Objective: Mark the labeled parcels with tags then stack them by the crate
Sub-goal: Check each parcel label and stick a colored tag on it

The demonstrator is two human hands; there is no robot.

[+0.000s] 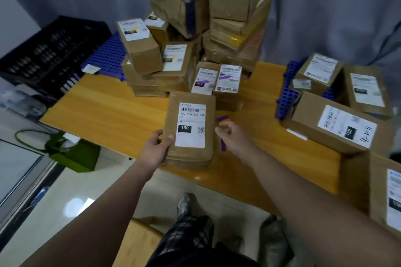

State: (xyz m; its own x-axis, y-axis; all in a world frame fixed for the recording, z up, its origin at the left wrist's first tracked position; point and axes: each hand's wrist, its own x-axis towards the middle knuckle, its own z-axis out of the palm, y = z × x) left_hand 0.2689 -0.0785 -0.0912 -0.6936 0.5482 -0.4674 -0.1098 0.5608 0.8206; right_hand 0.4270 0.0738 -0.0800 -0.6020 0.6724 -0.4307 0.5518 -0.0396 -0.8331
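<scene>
Left hand (155, 149) gripped the "150"-labelled parcel (191, 130) by its left edge, at the wooden table's (97, 104) near edge. Right hand (232, 136) was curled round a purple marker (222, 118), just right of the parcel.

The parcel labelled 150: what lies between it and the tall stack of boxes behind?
In the head view, two small parcels with purple-marked labels sit side by side between that parcel and the tall stack.

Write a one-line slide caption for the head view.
Left hand grips a labelled parcel at the table edge; right hand holds a purple stick.
</scene>
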